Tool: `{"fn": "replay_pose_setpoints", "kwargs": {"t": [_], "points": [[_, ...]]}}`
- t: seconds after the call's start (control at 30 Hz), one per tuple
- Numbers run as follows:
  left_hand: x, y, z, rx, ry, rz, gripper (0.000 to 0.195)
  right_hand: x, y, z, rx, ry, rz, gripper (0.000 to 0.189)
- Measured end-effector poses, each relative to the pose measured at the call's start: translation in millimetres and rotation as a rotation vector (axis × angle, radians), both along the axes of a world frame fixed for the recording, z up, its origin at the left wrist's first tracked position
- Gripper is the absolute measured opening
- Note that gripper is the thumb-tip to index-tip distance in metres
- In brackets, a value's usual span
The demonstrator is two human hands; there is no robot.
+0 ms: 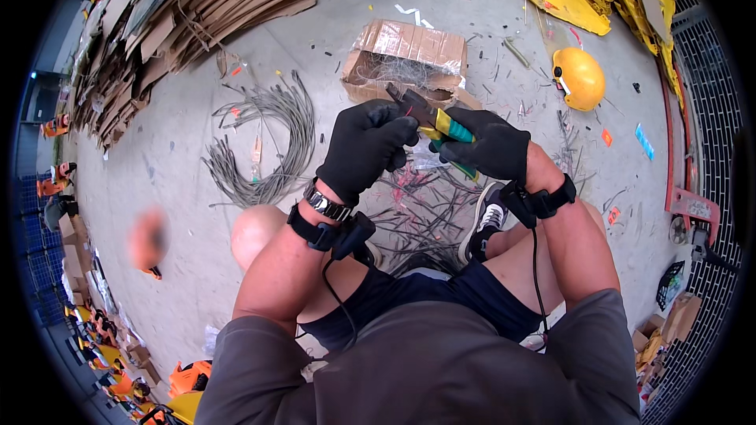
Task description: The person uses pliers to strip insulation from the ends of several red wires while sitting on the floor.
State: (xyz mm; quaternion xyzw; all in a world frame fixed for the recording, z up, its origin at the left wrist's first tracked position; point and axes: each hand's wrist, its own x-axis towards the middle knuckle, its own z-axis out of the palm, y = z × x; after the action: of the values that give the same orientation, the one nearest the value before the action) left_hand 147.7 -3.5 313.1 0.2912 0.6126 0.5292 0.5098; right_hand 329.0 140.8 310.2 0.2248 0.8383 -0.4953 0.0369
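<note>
My right hand (pixel 487 141), in a black glove, is closed around the green and yellow handles of a pair of pliers (pixel 452 128). Their dark jaws point up and left, over the front of the cardboard box. My left hand (pixel 369 144), gloved too, is pinched close beside the jaws. A thin red wire (pixel 409 111) shows between its fingertips and the jaws; the rest of it is hidden by the glove. Beneath both hands, cut bits of grey cable sheath (pixel 425 206) and pinkish-red scraps (pixel 407 183) litter the concrete floor.
An open cardboard box (pixel 413 41) holds tangled thin wire (pixel 401 71). A curved bundle of grey cables (pixel 283 141) lies left. Stacked flattened cardboard (pixel 236 6) fills the upper left. A yellow helmet (pixel 582 78) and yellow plastic panels (pixel 567 3) are right. A blurred orange object (pixel 147 239) is far left.
</note>
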Motion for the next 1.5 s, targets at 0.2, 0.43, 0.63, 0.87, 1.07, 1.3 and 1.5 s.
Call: {"fn": "replay_pose_setpoints", "kwargs": {"t": [0.2,0.43,0.63,0.87,1.07,1.3,1.5], "points": [[1.2,0.3,1.1,-0.036,-0.028,-0.032,0.020,-4.6,-1.2,-3.1,0.057,0.004,-0.141,0.045],[4.1,-3.2,4.1,0.016,-0.095,-0.191,0.020,2.8,6.4,-1.5,0.168,-0.011,-0.155,0.048],[20.4,-4.8,1.5,0.205,0.093,-0.090,0.016,10.2,16.7,0.8,0.179,-0.030,-0.138,0.049],[17.5,-5.3,0.9,0.457,0.356,-0.016,0.015,8.8,17.4,17.9,0.168,-0.117,-0.161,0.053],[30.5,-4.5,-7.5,0.542,0.111,-0.109,0.004,10.0,13.9,12.2,0.202,-0.099,-0.090,0.052],[28.9,-11.0,10.2,0.499,0.386,-0.231,0.005,13.3,15.0,11.0,0.219,-0.048,-0.013,0.048],[30.0,-8.4,8.9,0.669,0.503,-0.252,0.010,14.9,15.0,8.1,0.244,0.008,-0.036,0.046]]}}
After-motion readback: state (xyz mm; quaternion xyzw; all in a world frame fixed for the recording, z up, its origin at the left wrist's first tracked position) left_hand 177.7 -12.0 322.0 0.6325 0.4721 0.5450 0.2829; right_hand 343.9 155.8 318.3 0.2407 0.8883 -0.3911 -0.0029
